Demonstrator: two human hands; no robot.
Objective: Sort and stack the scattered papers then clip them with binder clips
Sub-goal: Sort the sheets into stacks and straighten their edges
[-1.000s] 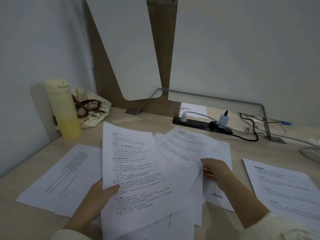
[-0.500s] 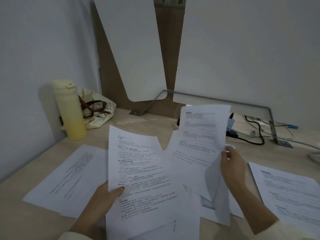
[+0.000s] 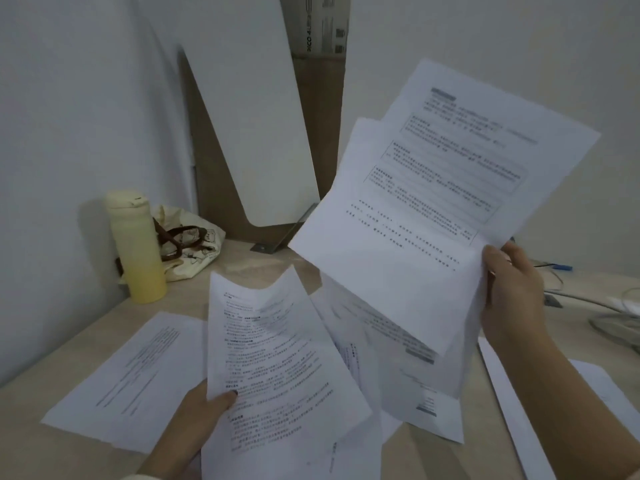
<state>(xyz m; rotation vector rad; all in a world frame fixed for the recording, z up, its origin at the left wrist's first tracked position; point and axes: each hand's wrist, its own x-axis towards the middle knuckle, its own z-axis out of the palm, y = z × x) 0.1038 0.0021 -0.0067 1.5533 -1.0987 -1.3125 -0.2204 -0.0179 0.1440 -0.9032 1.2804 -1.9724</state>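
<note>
My right hand (image 3: pixel 512 292) grips the right edge of a printed sheet (image 3: pixel 429 202) raised high over the desk, tilted, with a second sheet's edge showing behind it. My left hand (image 3: pixel 197 420) pinches the left edge of another printed sheet (image 3: pixel 277 368), held just above the desk with its top curling. Loose printed papers lie on the wooden desk: one at the left (image 3: pixel 135 375), some in the middle under the raised sheet (image 3: pixel 415 382), one at the right edge (image 3: pixel 519 410). No binder clips are in view.
A pale yellow bottle (image 3: pixel 136 247) stands at the back left beside a cream cloth bag (image 3: pixel 190 247). White panels (image 3: pixel 252 126) lean on the wall behind. Cables (image 3: pixel 595 303) run along the back right of the desk (image 3: pixel 41 445).
My right hand has lifted its sheet from the pile up and to the right, well above the desk. My left hand's sheet has risen slightly and its top now curls.
</note>
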